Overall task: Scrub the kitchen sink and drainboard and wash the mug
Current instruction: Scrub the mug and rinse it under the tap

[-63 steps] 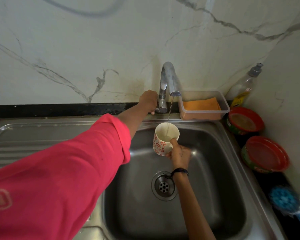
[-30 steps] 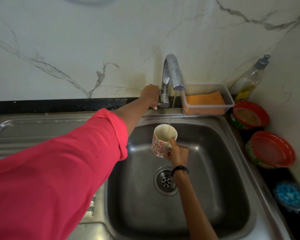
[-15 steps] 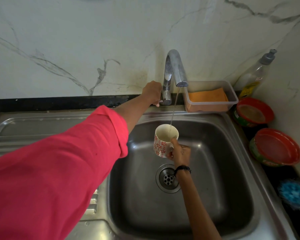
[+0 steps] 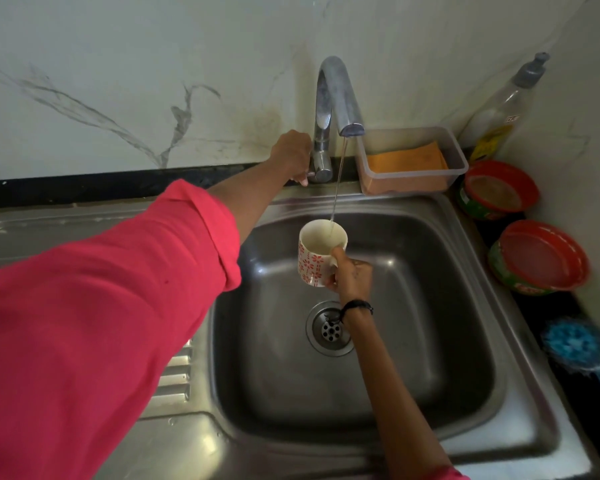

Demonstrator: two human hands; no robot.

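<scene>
My right hand grips a floral mug mid-frame over the steel sink. My left hand grasps the tap lever below a marble wall.

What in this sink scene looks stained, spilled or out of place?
A brownish stain marks the marble wall left of the tap. Otherwise nothing stands out: water falls neatly into the upright mug.

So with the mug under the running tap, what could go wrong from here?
1. The right hand holds the mug only by its handle, in mid-air over the sink; a wet grip could slip.
2. The stream lands near the mug's rim, so it may splash or miss.
3. The left hand is on the tap lever; opening further could overflow the mug.
</scene>
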